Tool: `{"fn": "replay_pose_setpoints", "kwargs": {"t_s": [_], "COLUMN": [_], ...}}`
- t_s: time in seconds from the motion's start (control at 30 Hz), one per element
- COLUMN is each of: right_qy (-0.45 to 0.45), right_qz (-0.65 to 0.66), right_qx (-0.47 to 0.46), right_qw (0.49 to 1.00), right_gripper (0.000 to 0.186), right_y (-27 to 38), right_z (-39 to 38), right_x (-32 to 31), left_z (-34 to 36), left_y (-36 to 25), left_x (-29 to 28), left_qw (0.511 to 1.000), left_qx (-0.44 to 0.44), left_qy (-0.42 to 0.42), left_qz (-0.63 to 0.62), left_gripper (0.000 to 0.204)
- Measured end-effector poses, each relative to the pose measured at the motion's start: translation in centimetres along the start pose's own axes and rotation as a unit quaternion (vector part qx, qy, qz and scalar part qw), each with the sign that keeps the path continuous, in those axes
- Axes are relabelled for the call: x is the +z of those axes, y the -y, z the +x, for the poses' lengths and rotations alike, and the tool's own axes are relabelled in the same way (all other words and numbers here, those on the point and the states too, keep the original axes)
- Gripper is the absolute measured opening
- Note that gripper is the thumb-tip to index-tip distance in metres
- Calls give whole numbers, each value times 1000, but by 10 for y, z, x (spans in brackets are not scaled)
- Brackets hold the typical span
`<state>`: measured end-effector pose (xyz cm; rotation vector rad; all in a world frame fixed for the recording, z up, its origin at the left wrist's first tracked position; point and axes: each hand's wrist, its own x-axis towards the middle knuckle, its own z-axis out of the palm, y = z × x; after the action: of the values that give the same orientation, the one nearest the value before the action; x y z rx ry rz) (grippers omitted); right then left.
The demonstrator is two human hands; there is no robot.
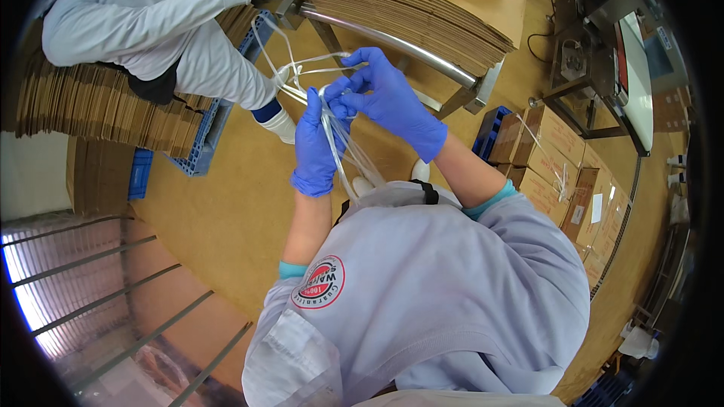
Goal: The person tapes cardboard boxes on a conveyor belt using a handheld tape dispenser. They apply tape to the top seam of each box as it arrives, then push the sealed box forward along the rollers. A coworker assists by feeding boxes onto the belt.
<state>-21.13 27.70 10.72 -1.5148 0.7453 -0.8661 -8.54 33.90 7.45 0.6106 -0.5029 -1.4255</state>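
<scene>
In front of my chest I hold a bundle of thin white plastic string (329, 132). My left hand (312, 147), in a blue glove, is closed around the strands with its thumb pointing up. Just to its right, my right hand (392, 98), also gloved in blue, pinches part of the string between curled fingers. Loose loops spread from my fingers toward the far left, and other strands hang down toward my waist. Exactly how the strands cross or knot between my hands is hidden by the fingers.
A co-worker (143, 22) sits on stacked flat cardboard (90, 102) at far left, a gloved hand on more flat cartons (422, 11) over a metal-railed table. Packed boxes (558, 158) stand right, near a machine (596, 83). A barred rack (113, 298) is near left.
</scene>
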Motion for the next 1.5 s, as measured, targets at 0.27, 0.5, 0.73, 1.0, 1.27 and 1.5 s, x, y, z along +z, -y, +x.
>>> {"fn": "replay_pose_setpoints", "kwargs": {"t_s": [0.27,0.5,0.73,1.0,1.27,1.5], "right_qy": [11,59,88,-314,-555,-887], "right_qz": [-380,-496,-341,88,-34,53], "right_qx": [-360,-290,-209,-23,-9,14], "right_qw": [852,816,912,945,831,458], "right_gripper": [24,36,17,9,15,18], "right_y": [-11,-4,-11,-25,-151,-215], "right_z": [12,-1,-28,-64,-240,-434], "right_x": [-3,28,14,-104,-244,-333], "left_z": [-17,-23,-28,9,16,22], "left_y": [-22,-37,-34,-7,26,7], "left_x": [-11,-33,-34,-11,-130,-154], "left_qw": [986,972,894,936,837,806], "left_qx": [-130,-225,-356,-261,-168,-248], "left_qy": [-71,58,207,128,25,-61], "left_qz": [81,23,178,196,521,534], "left_gripper": [41,35,33,41,45,44]}}
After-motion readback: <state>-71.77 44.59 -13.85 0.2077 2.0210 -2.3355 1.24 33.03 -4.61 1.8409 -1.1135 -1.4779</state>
